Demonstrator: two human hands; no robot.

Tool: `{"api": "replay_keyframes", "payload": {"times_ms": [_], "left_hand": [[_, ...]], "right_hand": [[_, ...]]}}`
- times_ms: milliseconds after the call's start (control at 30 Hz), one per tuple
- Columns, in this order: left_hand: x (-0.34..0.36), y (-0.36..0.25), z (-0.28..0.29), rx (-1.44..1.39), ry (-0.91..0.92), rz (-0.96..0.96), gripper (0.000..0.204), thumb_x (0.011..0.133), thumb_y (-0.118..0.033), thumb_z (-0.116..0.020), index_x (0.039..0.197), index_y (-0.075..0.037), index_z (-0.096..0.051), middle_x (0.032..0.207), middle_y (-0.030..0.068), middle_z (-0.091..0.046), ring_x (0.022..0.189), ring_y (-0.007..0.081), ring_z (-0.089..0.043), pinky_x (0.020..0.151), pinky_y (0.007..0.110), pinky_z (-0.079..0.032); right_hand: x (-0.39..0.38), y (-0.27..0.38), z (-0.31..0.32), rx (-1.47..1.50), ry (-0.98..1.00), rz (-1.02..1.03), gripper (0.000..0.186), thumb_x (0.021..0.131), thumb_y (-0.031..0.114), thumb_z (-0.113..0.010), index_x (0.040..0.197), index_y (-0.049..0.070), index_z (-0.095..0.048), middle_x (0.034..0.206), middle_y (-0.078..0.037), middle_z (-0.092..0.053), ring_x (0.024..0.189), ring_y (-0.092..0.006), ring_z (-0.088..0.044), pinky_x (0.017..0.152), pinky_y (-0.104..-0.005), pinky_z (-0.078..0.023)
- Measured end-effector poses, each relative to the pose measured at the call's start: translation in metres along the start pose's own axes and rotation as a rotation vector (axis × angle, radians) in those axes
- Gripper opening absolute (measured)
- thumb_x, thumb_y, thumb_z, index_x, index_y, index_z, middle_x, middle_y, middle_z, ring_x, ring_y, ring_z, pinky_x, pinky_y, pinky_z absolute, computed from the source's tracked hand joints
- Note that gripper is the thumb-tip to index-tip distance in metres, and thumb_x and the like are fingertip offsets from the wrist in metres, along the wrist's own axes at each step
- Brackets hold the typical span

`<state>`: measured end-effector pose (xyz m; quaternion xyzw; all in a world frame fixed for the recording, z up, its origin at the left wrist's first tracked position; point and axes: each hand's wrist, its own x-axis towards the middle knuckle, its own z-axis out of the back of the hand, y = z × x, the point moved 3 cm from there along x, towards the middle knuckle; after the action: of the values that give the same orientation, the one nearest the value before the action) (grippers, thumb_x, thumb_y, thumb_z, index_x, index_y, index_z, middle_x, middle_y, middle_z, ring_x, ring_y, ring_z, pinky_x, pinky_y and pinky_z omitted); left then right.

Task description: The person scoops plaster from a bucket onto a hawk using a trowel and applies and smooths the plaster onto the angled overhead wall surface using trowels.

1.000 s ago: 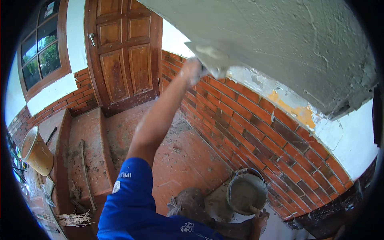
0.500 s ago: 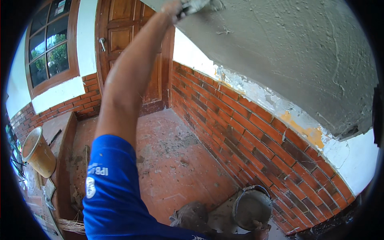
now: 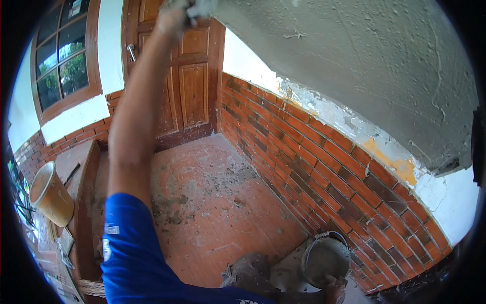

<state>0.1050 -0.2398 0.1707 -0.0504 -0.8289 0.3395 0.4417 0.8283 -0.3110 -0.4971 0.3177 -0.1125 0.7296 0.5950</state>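
- Nearest us, we see smooth blue cloth on the sleeve (image 3: 134,243), and wrinkled, grey-smeared fabric over a bent knee (image 3: 253,268).
- We find a flat reddish floor (image 3: 212,218), gritty with grey crumbs and smears; to its left runs a raised ledge (image 3: 91,167) with a squared edge.
- Along our right side, rows of narrow orange and dark-brown bricks (image 3: 304,167) meet a white band (image 3: 248,58), flaking in places to a yellow patch (image 3: 392,159).
- Above that band we see damp grey plaster (image 3: 364,66), smooth toward its left edge, pimpled and ridged toward the right.
- Farther off, we see a brown panelled wooden door (image 3: 194,93) and a wood-framed window (image 3: 68,61) with 2 columns of panes.
- We have 2 containers: a round dark bucket (image 3: 305,266) near the brick foot, holding grey mortar (image 3: 324,256), and a tapered tan bucket (image 3: 58,205) on the ledge, its contents hidden.
- Our right hand (image 3: 335,293) sits low at the dark bucket's near side; we cannot tell how its fingers are set.
- Our left arm stretches up, nearly straight; the left hand (image 3: 172,21) curls around the dark handle of a trowel (image 3: 203,7), single fingers blurred. That tool is at the upper edge of view, beside the plaster's left edge; we cannot tell whether they touch.
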Motion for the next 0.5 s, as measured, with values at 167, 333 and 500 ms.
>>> {"api": "replay_keyframes", "payload": {"times_ms": [167, 333, 500], "left_hand": [[-0.068, 0.153, -0.076, -0.039, 0.022, 0.273, 0.022, 0.091, -0.017, -0.046, 0.095, 0.001, -0.058, 0.083, 0.0111, -0.058, 0.062, 0.0155, -0.055, 0.049, 0.028, -0.048], [-0.063, 0.193, -0.179, -0.142, 0.047, 0.355, 0.028, 0.090, -0.016, -0.049, 0.085, 0.010, -0.058, 0.073, 0.0160, -0.060, 0.049, 0.0220, -0.058, 0.039, 0.033, -0.046], [-0.007, 0.133, -0.158, 0.104, 0.224, 0.170, 0.023, 0.087, -0.013, -0.049, 0.078, 0.006, -0.059, 0.066, 0.0143, -0.059, 0.049, 0.0217, -0.056, 0.040, 0.034, -0.044]], "right_hand": [[0.045, 0.086, 0.065, -0.256, 0.462, -0.561, 0.030, 0.078, 0.042, -0.060, 0.101, 0.024, -0.067, 0.101, -0.015, -0.059, 0.080, -0.0336, -0.061, 0.076, -0.0441, -0.051], [0.051, 0.086, 0.073, 0.437, 0.464, -0.643, 0.035, 0.076, 0.049, -0.062, 0.101, 0.025, -0.065, 0.095, -0.013, -0.059, 0.080, -0.0307, -0.061, 0.070, -0.0405, -0.052], [0.054, 0.113, 0.109, 0.315, 0.278, -0.749, 0.040, 0.074, 0.050, -0.063, 0.106, 0.026, -0.065, 0.098, -0.017, -0.059, 0.082, -0.0335, -0.058, 0.071, -0.0450, -0.049]]}}
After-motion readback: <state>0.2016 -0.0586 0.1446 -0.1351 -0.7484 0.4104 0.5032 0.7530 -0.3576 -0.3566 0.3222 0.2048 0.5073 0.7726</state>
